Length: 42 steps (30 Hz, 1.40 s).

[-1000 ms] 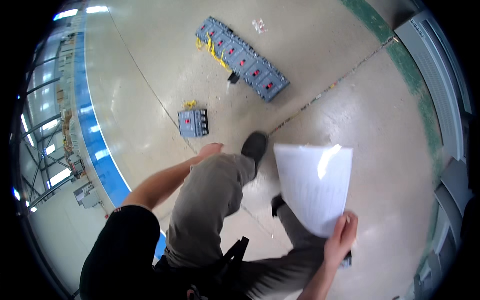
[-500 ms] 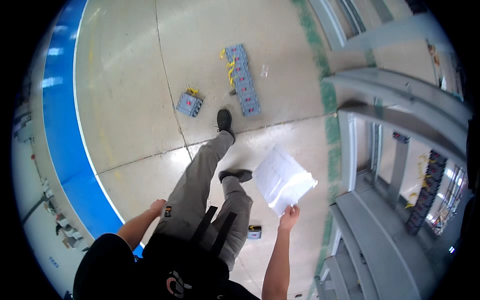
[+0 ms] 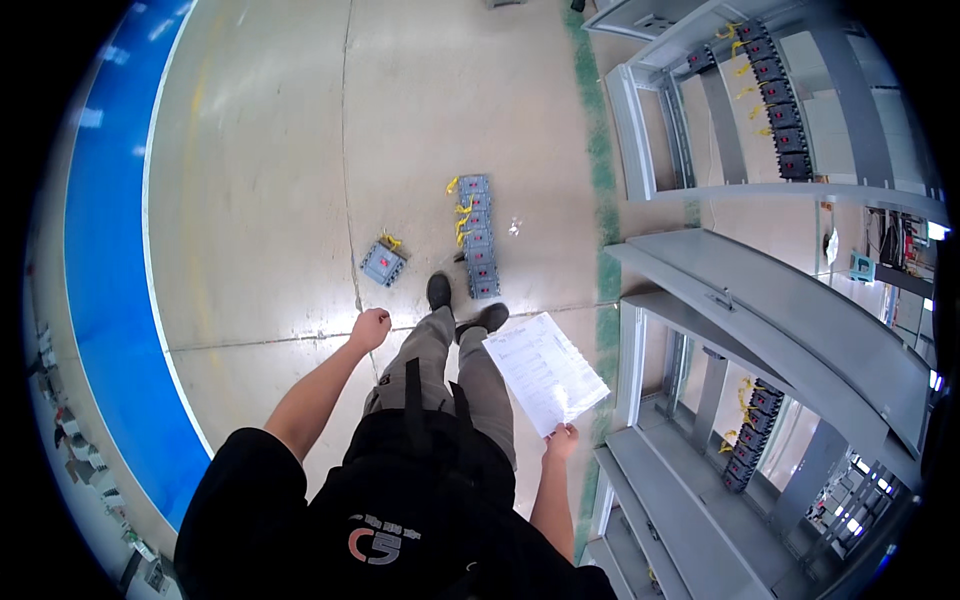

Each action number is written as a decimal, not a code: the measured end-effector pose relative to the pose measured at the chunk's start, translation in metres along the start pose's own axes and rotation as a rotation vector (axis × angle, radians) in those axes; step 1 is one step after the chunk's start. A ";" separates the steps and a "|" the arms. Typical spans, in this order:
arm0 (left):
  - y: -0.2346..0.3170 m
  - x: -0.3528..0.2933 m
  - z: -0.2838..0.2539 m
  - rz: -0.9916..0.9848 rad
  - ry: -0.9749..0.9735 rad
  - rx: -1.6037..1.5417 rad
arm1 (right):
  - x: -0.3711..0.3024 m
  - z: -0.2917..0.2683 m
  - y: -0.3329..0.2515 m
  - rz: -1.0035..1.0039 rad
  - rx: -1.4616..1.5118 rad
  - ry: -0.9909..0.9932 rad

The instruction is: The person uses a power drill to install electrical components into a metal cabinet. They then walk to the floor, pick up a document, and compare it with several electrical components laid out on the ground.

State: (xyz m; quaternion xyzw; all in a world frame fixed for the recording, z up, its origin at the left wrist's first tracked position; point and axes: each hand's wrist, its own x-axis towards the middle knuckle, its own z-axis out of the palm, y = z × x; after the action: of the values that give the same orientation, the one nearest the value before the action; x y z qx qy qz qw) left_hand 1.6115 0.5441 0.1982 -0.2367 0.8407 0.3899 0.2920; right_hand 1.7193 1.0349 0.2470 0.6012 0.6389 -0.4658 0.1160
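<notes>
My right hand (image 3: 562, 440) pinches the near corner of a printed paper sheet (image 3: 545, 372), which has a glossy sheen like a clear sleeve. The sheet lies out flat in the air to the right of my legs. My left hand (image 3: 371, 328) is raised in front of my left side, its fingers curled closed, with nothing visible in them. Beyond my shoes, a row of grey circuit breakers (image 3: 479, 240) with red centres and yellow ties lies on the floor. A single circuit breaker (image 3: 383, 263) with a yellow tie sits apart to its left.
Grey metal cabinets (image 3: 770, 325) stand along the right, one door swung out. Inside them are columns of dark breakers (image 3: 780, 105) with yellow ties. A green line (image 3: 606, 200) runs along the floor before them. A blue floor strip (image 3: 110, 300) curves on the left. Small clear scrap (image 3: 515, 227) lies beside the row.
I have stepped forward, my feet now side by side near the row. My left hand has swung up and forward from my thigh. The sheet stays in my right hand, turned to show its print.
</notes>
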 end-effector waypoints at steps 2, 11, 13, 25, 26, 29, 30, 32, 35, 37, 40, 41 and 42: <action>0.014 0.005 -0.008 -0.014 0.027 -0.087 | 0.010 0.004 -0.013 -0.052 0.004 0.037; -0.025 -0.052 -0.007 -0.252 -0.069 0.067 | 0.045 0.069 -0.143 -0.220 0.053 -0.063; -0.036 -0.052 -0.008 -0.219 -0.003 0.273 | 0.036 0.098 -0.186 -0.276 0.131 -0.140; 0.041 0.132 -0.096 -0.231 -0.118 0.328 | 0.019 0.162 -0.255 -0.215 0.069 -0.186; 0.048 0.155 -0.108 -0.217 -0.090 0.342 | 0.007 0.169 -0.252 -0.118 0.112 -0.120; 0.095 0.200 -0.154 -0.172 -0.094 0.239 | -0.028 0.170 -0.245 0.002 0.180 -0.010; 0.103 0.212 -0.164 -0.168 -0.061 0.185 | -0.036 0.186 -0.251 0.001 0.218 -0.012; 0.108 0.230 -0.178 -0.153 -0.116 0.196 | -0.051 0.196 -0.256 0.031 0.168 0.027; 0.119 0.248 -0.199 -0.155 -0.141 0.184 | -0.067 0.219 -0.276 0.068 0.181 0.091; 0.118 0.256 -0.214 -0.194 -0.177 0.210 | -0.078 0.226 -0.275 0.100 0.207 0.094; 0.121 0.273 -0.232 -0.136 -0.241 0.244 | -0.075 0.232 -0.276 0.142 0.334 0.121; 0.124 0.278 -0.237 -0.130 -0.260 0.263 | -0.075 0.232 -0.273 0.158 0.393 0.122; 0.133 0.283 -0.247 -0.108 -0.283 0.309 | -0.075 0.236 -0.276 0.181 0.431 0.169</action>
State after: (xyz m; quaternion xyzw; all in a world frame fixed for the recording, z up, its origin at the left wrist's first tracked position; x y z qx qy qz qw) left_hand 1.2494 0.3779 0.2053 -0.1766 0.8271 0.2696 0.4605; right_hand 1.3993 0.8548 0.2988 0.7036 0.4760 -0.5269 -0.0276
